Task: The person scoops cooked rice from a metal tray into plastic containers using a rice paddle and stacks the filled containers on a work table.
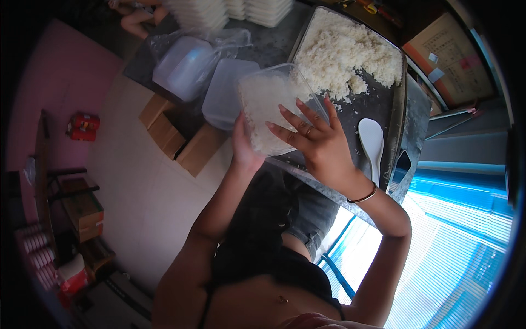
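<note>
A clear plastic container with white cooked rice inside is tilted over the table's near edge, held along its left side by my left hand. Spread over its right part, fingers apart, is my right hand; whether the fingertips touch the plastic or rice cannot be told. Behind it, a large dark tray holds heaped cooked rice at its far end, with loose grains nearer. A white rice paddle lies in the tray, right of my right hand.
Translucent plastic containers or lids sit left of the rice, with more in a plastic bag. Stacked white containers stand at the back. An open cardboard box is below the table's left edge. A phone lies at the right corner.
</note>
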A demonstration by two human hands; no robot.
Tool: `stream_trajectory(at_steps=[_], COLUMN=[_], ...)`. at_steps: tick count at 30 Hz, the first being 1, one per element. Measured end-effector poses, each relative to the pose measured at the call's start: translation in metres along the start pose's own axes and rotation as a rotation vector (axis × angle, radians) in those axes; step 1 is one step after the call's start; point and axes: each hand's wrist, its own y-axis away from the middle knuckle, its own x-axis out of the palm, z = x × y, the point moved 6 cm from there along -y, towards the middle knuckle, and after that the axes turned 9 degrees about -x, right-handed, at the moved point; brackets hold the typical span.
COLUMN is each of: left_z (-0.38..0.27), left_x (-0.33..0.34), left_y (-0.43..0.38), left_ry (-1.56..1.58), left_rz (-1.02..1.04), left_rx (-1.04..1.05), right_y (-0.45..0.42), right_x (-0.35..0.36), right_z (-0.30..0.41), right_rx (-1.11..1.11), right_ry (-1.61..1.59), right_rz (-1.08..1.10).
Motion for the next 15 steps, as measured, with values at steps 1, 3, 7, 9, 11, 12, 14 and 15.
stream_trajectory(at_steps=[1, 3, 7, 9, 11, 12, 14, 15], left_z=[-0.001, 0.0, 0.003, 0.003, 0.003, 0.002, 0.001, 0.001], left_x=[0.0, 0.0, -0.002, -0.003, -0.005, -0.007, -0.007, -0.005], left_y=[-0.001, -0.001, 0.0, 0.0, 0.0, 0.0, 0.0, 0.0], left_ry=[-0.019, -0.037, 0.007, -0.001, -0.01, -0.009, 0.033, 0.036], left_rz=[0.007, 0.013, -0.005, -0.034, -0.044, -0.045, 0.007, 0.005], left_rx=[-0.002, -0.002, -0.019, -0.014, -0.011, -0.008, -0.017, -0.016], right_y=[0.004, 0.008, 0.004, 0.006, 0.012, 0.011, 0.007, 0.007], right_x=[0.008, 0.012, -0.006, -0.01, 0.0, -0.001, -0.015, -0.014], right_z=[0.001, 0.002, 0.003, 0.002, 0.0, 0.0, -0.001, -0.002], right_rx=[-0.011, -0.024, -0.02, -0.007, -0.003, -0.007, 0.028, 0.027], right_ry=[0.026, 0.05, 0.099, 0.11, 0.071, 0.07, 0.037, 0.036], right_rz=[0.075, 0.151, 0.106, 0.067, 0.167, 0.168, -0.015, -0.012])
